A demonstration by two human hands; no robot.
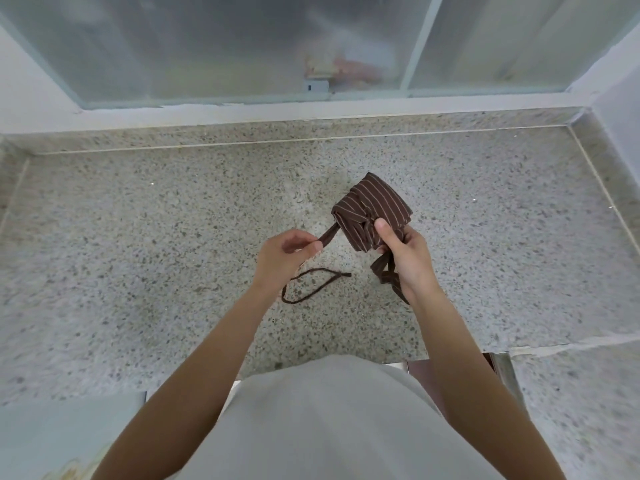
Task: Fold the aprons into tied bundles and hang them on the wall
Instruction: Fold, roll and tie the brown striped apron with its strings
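Observation:
A brown apron with thin pale stripes is rolled into a tight bundle (375, 209), held above the speckled stone counter (138, 254). My right hand (405, 254) grips the bundle from below, thumb pressed on its front. My left hand (287, 252) pinches a brown apron strap (329, 235) that runs taut from the bundle's left side. The strap's loose end (311, 285) lies curled on the counter below my left hand. More strap loops (386, 271) hang under my right hand.
A frosted sliding window (242, 46) with a pale frame runs along the back of the counter. White walls close both sides. A counter cut-out with a metal edge (502, 368) sits at the lower right.

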